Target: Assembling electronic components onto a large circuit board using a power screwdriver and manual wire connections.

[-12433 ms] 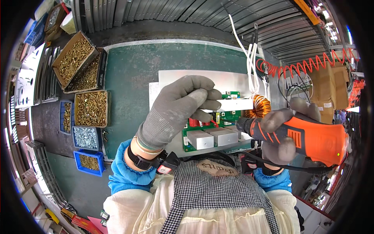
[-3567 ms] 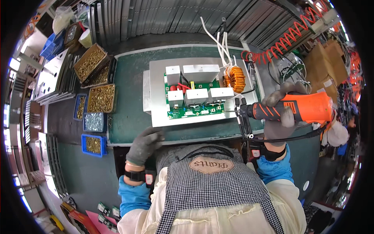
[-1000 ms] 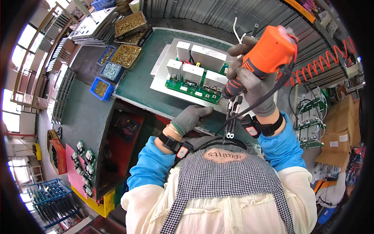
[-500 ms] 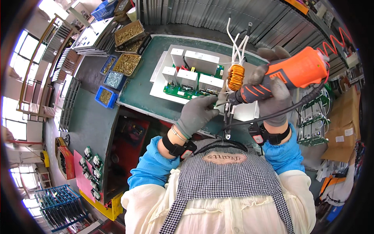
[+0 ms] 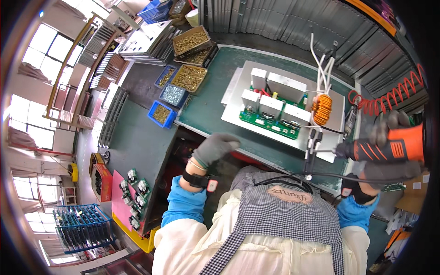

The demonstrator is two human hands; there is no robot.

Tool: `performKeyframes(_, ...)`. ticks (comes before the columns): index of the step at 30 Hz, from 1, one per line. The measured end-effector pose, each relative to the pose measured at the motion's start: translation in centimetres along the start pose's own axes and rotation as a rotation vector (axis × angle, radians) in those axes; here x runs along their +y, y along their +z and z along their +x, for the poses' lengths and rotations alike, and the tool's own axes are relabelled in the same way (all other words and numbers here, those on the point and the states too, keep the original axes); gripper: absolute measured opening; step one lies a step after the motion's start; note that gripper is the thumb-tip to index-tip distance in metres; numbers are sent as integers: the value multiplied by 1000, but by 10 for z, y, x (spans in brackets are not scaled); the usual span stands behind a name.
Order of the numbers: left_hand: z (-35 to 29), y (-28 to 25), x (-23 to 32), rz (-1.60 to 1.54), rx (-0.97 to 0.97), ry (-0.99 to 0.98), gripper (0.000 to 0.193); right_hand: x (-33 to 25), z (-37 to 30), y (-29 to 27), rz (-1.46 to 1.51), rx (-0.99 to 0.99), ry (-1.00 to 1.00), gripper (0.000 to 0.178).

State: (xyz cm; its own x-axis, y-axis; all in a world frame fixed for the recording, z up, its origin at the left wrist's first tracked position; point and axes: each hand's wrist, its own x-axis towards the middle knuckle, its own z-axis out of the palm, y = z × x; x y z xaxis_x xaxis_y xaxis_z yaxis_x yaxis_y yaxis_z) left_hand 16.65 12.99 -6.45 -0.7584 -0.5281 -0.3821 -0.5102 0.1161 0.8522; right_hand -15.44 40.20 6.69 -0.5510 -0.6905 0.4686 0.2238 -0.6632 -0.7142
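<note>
My right hand (image 5: 389,171), in a grey glove, is wrapped round an orange and black power screwdriver (image 5: 396,145) at the right. Its bit points left, close to black-sleeved cable ends (image 5: 313,143) at the plate's front right. My gloved left hand (image 5: 213,149) hovers off the bench's front edge, fingers curled together; whatever they hold, if anything, is hidden. A green circuit board (image 5: 266,123) with several pale heat sinks (image 5: 270,106) lies on a metal plate (image 5: 233,115). Beside the board stands a copper-wound coil (image 5: 322,110), white leads (image 5: 325,78) rising behind it.
Blue bins (image 5: 161,115) and boxes of small metal fasteners (image 5: 189,78) line the bench's left. A red coiled hose (image 5: 403,94) hangs at the right. A black cable (image 5: 339,176) crosses in front of me. Small boards lie on a pink sheet (image 5: 120,195) at lower left.
My left hand has drawn back leftward, away from the board and screwdriver tip. The screwdriver, in my right hand, has moved right, away from the coil. The whole view has swung left.
</note>
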Motion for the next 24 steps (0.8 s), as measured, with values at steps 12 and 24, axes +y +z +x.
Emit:
performKeyframes(12,114,-121,-152,-879,341,-305,35,-3,-33,64,-310,184,-20,87)
performKeyframes(24,95,-165,-134,-1324,78,-187,40,74,17,162,-294,246,-302,56)
